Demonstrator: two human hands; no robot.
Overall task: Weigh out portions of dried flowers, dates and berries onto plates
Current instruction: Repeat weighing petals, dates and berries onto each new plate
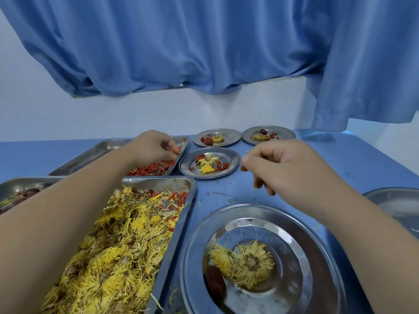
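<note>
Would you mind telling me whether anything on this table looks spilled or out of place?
Yes, mildly. Red dried berries lie mixed among the yellow dried flowers at the far right corner of the near rectangular steel tray, and loose petal strands are strewn on the blue table beside it.

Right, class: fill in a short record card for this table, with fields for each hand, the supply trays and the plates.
left hand: pinches berries in the far berry tray
right hand: hovers above the table, fingers loosely curled, nothing seen in it
flower tray: near left, heaped with dried flowers
near plate: two flower heads and one date, no berries
far plates: three, each with flowers, a date and berries
</note>
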